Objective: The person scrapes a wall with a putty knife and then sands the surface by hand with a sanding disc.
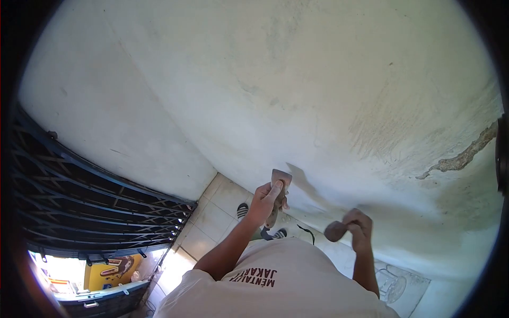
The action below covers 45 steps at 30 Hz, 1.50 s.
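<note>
My left hand point(263, 201) is closed around a putty knife point(281, 175), thumb pressed along it. Its flat, worn blade points up toward the pale wall point(222, 90), and its handle end sticks out below my fingers. A shadow of the blade falls on the wall just to the right. Lower and to the right, my right hand point(359, 225) is shut on a short tool with a dark rounded head point(335, 231). That tool is blurred, so I cannot tell its exact kind. The head points left, toward the putty knife, with a gap between the two.
A ragged crack point(461, 158) with broken plaster runs along the wall at the right. A dark folding metal gate point(95, 185) stands at the left, a yellow box point(108, 273) beyond it. White floor tiles point(212, 220) lie below, and a clear round container point(389, 285) sits at the lower right.
</note>
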### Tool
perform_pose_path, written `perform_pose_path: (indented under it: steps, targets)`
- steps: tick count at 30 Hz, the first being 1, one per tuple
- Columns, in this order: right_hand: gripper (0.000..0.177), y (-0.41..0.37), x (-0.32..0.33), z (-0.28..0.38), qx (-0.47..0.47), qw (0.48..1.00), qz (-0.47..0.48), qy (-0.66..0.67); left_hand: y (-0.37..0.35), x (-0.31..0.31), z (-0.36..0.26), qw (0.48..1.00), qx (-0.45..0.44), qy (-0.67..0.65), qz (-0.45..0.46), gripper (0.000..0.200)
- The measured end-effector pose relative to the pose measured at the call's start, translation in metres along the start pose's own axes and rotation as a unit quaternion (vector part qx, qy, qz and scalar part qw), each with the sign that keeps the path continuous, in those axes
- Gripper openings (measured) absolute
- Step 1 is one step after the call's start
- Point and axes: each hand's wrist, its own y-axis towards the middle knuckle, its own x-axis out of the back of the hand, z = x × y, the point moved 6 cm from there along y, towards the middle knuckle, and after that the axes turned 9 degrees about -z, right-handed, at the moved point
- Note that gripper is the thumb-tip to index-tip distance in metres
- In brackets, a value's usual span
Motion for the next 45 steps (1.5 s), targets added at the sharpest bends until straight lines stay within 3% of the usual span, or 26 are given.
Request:
perform_pose_path:
  steps: [6,9,14,15,18,24,27,30,33,36,39,45]
  targets:
    - [0.027,0.011,-0.107,-0.013,-0.116,0.974,0.166,-0.104,-0.009,-0.014,-0.017,0.998,-0.017,-0.043,0.043,0.034]
    - [0.034,0.006,-0.144,-0.022,-0.106,0.973,0.184,-0.092,-0.012,-0.02,-0.016,0.995,0.005,-0.077,0.06,0.033]
    - [0.039,0.015,-0.17,-0.031,-0.021,0.999,0.039,0.02,0.004,-0.025,-0.049,0.992,-0.006,-0.05,0.116,0.035]
    - [0.04,0.016,-0.172,-0.032,-0.019,0.999,0.025,0.021,0.008,-0.025,-0.053,0.989,-0.007,-0.055,0.136,0.036]
    - [0.032,0.012,-0.183,-0.034,-0.141,0.989,-0.016,0.04,0.023,-0.022,-0.055,0.988,0.023,-0.053,0.14,0.039]
    - [0.025,0.027,-0.204,-0.03,-0.087,0.972,-0.216,0.017,0.045,-0.028,-0.054,0.963,-0.032,0.044,0.263,0.044]
    - [0.028,0.028,-0.214,-0.028,-0.054,0.955,-0.29,0.019,0.049,-0.026,-0.052,0.958,0.018,0.066,0.278,0.045]
    - [0.032,0.022,-0.223,-0.047,-0.116,0.946,-0.3,0.046,0.05,-0.023,-0.051,0.952,0.021,0.089,0.291,0.045]
    - [0.035,0.021,-0.224,-0.053,-0.103,0.942,-0.316,0.043,0.043,-0.025,-0.059,0.957,0.022,0.093,0.275,0.043]
    - [0.036,0.029,-0.224,-0.031,-0.024,0.932,-0.361,-0.037,0.044,-0.024,-0.061,0.945,0.015,0.121,0.305,0.043]
    - [0.035,0.028,-0.224,-0.037,-0.05,0.933,-0.352,-0.062,0.044,-0.024,-0.061,0.941,0.022,0.12,0.315,0.042]
    - [0.033,0.03,-0.222,-0.049,-0.089,0.936,-0.341,0.011,0.046,-0.026,-0.059,0.94,-0.032,0.123,0.317,0.043]
